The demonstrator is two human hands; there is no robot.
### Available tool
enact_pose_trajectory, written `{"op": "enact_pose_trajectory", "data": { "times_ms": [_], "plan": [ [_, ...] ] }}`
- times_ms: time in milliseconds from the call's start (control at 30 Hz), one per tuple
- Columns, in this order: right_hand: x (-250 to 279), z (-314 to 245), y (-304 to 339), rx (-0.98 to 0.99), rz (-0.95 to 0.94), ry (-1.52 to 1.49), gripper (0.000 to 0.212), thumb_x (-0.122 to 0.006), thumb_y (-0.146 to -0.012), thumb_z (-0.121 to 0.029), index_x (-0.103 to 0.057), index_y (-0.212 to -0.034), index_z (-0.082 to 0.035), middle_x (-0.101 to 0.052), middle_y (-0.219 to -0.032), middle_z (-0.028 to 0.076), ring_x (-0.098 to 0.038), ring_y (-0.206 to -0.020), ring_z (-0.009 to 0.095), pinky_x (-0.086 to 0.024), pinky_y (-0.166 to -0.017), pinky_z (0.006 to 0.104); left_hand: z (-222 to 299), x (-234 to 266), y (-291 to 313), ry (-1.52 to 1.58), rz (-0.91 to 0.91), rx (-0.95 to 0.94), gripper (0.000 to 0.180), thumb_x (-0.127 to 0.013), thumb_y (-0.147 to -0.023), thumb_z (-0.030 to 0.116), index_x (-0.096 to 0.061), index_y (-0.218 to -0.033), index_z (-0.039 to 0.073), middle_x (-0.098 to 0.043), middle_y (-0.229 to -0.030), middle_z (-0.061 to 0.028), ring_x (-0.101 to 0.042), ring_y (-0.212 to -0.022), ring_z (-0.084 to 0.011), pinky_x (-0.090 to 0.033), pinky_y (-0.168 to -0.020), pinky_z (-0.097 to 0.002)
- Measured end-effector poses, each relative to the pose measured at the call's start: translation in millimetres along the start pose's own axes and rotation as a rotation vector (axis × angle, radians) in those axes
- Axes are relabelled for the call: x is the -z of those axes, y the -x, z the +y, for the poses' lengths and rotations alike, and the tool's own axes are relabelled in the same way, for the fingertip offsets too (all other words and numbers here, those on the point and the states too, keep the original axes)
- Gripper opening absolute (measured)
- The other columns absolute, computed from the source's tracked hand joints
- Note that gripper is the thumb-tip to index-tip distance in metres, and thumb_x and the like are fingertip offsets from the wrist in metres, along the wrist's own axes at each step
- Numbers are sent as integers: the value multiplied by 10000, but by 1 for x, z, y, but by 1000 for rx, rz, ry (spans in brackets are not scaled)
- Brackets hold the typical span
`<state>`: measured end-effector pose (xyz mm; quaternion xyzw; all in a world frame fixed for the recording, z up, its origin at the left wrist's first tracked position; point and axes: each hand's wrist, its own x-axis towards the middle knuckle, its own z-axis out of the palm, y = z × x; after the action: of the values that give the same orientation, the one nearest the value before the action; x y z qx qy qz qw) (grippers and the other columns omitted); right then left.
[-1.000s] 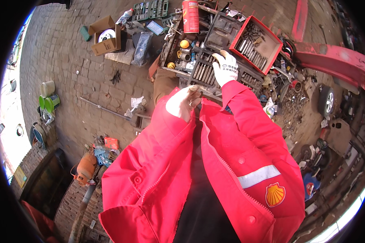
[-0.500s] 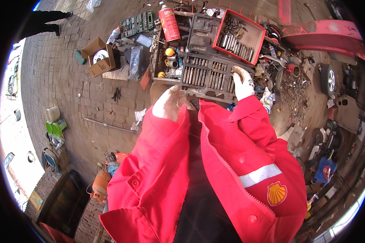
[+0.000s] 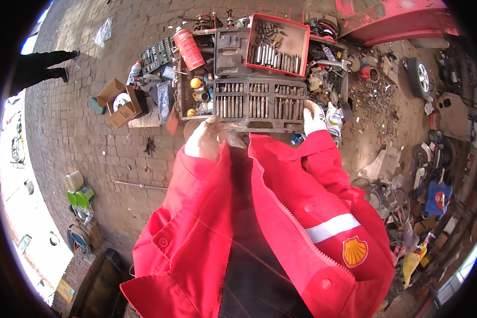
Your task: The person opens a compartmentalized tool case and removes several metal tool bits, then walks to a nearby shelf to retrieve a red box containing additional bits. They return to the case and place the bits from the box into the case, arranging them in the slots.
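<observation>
A dark grey bit set case (image 3: 259, 125) lies opened out in front of me, rows of metal bits (image 3: 229, 107) standing in its lower tray. My left hand (image 3: 202, 140), in a pale glove, closes on the case's near left corner; the sleeve and the hand's back hide part of the grip. At the near right corner, my gloved right hand (image 3: 314, 117) has its fingers curled round the edge. On the raised lid (image 3: 231, 53) rests a red open box (image 3: 304, 55) holding several sockets and loose bits (image 3: 273, 57).
Left of the case stand a red spray can (image 3: 188, 49) and a green socket set (image 3: 156, 57). A cardboard box (image 3: 120, 102) sits further left on the paving. Cluttered tools and a large wrench (image 3: 331, 64) lie to the right, near a wheel (image 3: 418, 78). Another person's legs (image 3: 47, 66) show far left.
The whole scene has shifted left and turned slightly as my view moved. My right hand has slid off the right-hand bits to the case's corner, uncovering those rows.
</observation>
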<state>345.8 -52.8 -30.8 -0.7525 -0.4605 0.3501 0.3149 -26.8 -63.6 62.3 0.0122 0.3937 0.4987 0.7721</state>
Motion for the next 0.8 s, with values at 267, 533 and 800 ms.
{"op": "enact_pose_trajectory", "data": {
  "times_ms": [267,533,800],
  "plan": [
    [-54,-78,15,514,-157,414,422,-618,-874,-218,-589,-1284,-127,-555,-1375,96,-489,-1300,306,-395,-1091,451,9,-7,-2,2,-26,128,326,-593,-986,347,-606,-1190,93,-608,-1206,-34,-578,-1101,-206,-539,-911,-405],
    [-124,-118,13,689,-395,461,557,-659,-857,-296,-512,-1344,-68,-494,-1423,139,-423,-1364,319,-342,-1133,456,3,-20,14,-11,98,66,267,-645,-954,290,-651,-1125,86,-637,-1163,-24,-586,-1056,-207,-497,-866,-356],
    [-140,-125,9,768,-456,560,581,-673,-856,-332,-513,-1341,-55,-507,-1407,149,-426,-1350,317,-320,-1144,449,6,10,15,8,73,110,375,-653,-941,333,-618,-1220,85,-618,-1222,-20,-577,-1085,-224,-489,-918,-374]
  ]
}}
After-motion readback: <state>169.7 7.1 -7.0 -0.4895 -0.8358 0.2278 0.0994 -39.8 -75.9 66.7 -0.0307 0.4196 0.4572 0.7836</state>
